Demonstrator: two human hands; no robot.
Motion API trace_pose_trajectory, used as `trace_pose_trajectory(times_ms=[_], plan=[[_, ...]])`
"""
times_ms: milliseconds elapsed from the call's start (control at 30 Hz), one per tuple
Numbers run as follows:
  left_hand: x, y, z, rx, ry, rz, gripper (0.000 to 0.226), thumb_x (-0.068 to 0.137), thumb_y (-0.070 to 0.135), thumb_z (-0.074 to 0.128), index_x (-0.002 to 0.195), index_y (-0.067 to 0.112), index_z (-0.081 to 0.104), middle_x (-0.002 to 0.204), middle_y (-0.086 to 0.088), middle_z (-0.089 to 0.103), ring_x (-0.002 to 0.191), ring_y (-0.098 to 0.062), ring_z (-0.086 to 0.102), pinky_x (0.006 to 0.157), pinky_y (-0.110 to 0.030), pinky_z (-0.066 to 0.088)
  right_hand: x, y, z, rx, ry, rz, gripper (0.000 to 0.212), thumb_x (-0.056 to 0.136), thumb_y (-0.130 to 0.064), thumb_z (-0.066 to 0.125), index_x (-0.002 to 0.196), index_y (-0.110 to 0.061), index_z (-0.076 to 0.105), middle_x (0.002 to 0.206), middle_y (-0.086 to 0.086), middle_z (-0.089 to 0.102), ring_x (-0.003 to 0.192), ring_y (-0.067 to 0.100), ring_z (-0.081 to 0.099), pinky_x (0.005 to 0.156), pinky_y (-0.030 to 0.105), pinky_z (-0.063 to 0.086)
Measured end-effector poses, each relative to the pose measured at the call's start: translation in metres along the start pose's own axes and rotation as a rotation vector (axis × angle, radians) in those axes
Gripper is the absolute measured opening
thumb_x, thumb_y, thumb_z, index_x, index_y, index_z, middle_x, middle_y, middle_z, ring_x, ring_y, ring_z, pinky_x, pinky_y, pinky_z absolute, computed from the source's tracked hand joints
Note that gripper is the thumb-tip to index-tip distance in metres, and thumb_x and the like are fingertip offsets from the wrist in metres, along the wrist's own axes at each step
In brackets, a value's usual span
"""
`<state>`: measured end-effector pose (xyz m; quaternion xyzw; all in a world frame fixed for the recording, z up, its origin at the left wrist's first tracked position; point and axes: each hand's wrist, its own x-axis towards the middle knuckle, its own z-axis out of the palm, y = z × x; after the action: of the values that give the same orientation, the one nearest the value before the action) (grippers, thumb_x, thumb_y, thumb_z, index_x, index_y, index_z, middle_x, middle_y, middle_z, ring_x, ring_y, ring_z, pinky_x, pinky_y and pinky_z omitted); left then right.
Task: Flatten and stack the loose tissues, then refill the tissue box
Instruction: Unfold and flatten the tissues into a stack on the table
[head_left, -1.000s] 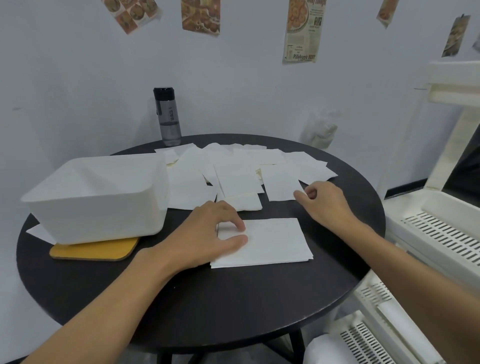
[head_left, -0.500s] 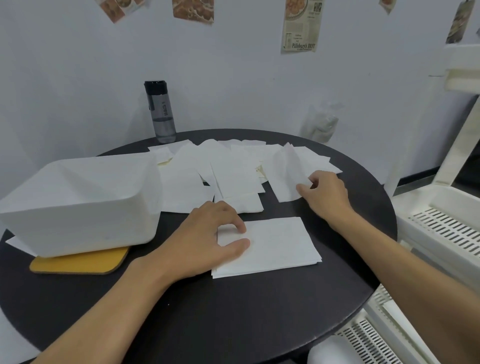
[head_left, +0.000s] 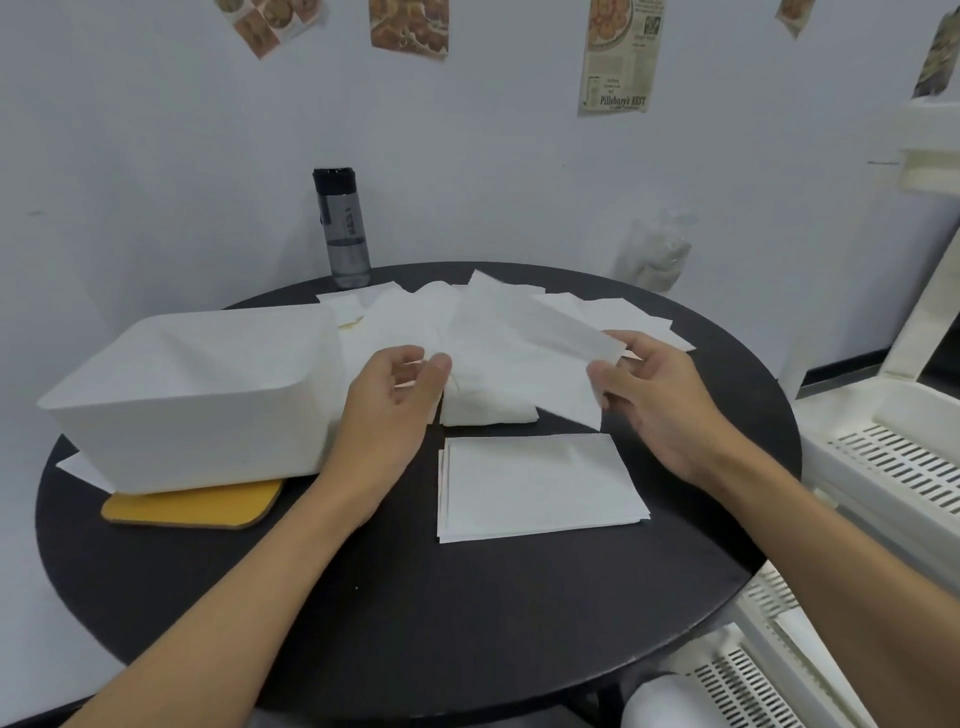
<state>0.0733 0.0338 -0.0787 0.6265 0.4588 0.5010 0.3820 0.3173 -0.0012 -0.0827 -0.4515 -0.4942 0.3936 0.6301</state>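
Loose tissues are lying mostly unstacked beyond the right grip, which is pinching one sheet, left grip spread wide; thin stack beneath, box looking unfilled.

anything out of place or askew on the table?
One stray tissue is pinned under the box, poking out at its left corner, away from the loose pile. The box sits partly on the yellow mat. The stack is fanned at its left edge. The right hand holds a sheet.

Both arms reach forward. The right hand pinches a tissue; the left hand, fingers curled, may pinch its other edge.
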Motion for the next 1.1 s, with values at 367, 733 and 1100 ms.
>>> trace_pose_trajectory(times_ms=[367,733,1100], plan=[[-0.005,-0.001,-0.006,-0.145,-0.085,-0.068,0.044,0.086,0.012,0.078,0.121,0.029,0.057,0.096,-0.003,0.078,0.098,-0.028,0.073,0.098,-0.056,0.053,-0.015,0.0,0.002,-0.273,-0.102,-0.019,0.044,0.09,0.004,0.063,0.127,-0.017,0.055,0.064,0.002,0.045,0.067,0.019,0.048,0.067,0.026,0.04],[-0.008,-0.005,-0.004,-0.045,-0.125,0.043,0.03,0.084,0.007,0.078,0.106,0.023,0.066,0.097,0.004,0.073,0.075,-0.012,0.066,0.074,-0.023,0.053,-0.027,0.003,-0.006,-0.336,-0.061,0.002,0.021,0.091,-0.002,0.063,0.105,-0.017,0.069,0.068,0.01,0.047,0.07,0.024,0.046,0.072,0.033,0.036],[-0.018,-0.011,-0.008,0.425,-0.352,0.247,0.017,0.085,0.035,0.076,0.096,0.041,0.064,0.111,0.027,0.058,0.109,0.008,0.05,0.087,-0.014,0.038,-0.033,0.004,-0.005,-0.897,-0.199,-0.035,0.018,0.084,-0.021,0.068,0.094,-0.036,0.067,0.095,-0.01,0.05,0.082,0.003,0.049,0.093,0.031,0.039]])
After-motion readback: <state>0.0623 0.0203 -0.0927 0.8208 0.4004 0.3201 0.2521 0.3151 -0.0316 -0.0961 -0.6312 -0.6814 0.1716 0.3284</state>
